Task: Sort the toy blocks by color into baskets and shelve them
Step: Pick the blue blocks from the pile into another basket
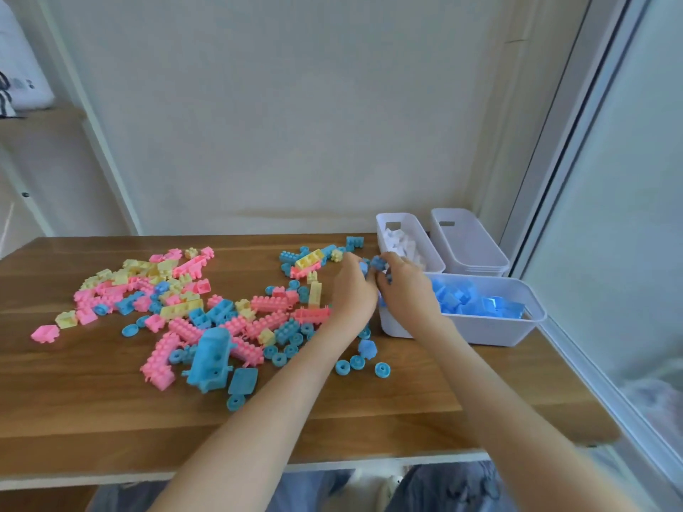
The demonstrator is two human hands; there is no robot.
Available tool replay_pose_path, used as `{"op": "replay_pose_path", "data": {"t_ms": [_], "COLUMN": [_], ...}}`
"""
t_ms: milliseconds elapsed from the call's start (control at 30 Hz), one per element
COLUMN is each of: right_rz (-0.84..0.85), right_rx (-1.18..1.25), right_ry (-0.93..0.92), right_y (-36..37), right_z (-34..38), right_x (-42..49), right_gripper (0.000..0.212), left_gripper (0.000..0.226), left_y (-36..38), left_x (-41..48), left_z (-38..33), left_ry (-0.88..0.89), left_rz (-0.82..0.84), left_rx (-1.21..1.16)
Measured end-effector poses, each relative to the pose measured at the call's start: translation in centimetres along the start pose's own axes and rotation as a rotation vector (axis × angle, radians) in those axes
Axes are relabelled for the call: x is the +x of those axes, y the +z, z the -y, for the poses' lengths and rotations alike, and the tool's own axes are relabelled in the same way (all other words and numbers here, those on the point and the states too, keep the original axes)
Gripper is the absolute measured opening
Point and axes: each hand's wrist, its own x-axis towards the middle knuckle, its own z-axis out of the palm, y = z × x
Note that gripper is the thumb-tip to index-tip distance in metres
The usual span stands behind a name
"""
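Two hands pinch blue blocks (377,262) beside the blue-filled basket (480,331).
The left hand (353,290) and right hand (406,286) meet fingertip to fingertip, fingers curled round the pieces, above the basket's left end. A mixed pile (221,312) of pink, yellow and blue blocks lies scattered on the wooden table (111,419).

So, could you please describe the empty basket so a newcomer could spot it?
Look at the wooden table's far right corner. Three white baskets stand there; the empty basket is the rearmost right one, while its neighbours hold white blocks and blue blocks.
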Motion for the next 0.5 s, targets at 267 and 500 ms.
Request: {"op": "replay_pose_path", "data": {"t_ms": [267,500], "right_rz": [0.073,0.113], "right_rx": [0.106,0.055], "right_ry": [0.03,0.029], "right_y": [-3.6,-8.9], "right_z": [-1.8,-6.2], "right_x": [0.5,-0.9], "right_gripper": [0.027,0.025], "left_gripper": [0.013,0.025], "left_y": [-0.6,1.0], "left_x": [0.8,0.1], "left_z": [-0.7,-2.5], "left_ry": [0.046,0.215], "left_rz": [0.092,0.259], "left_rx": [-0.009,0.031]}}
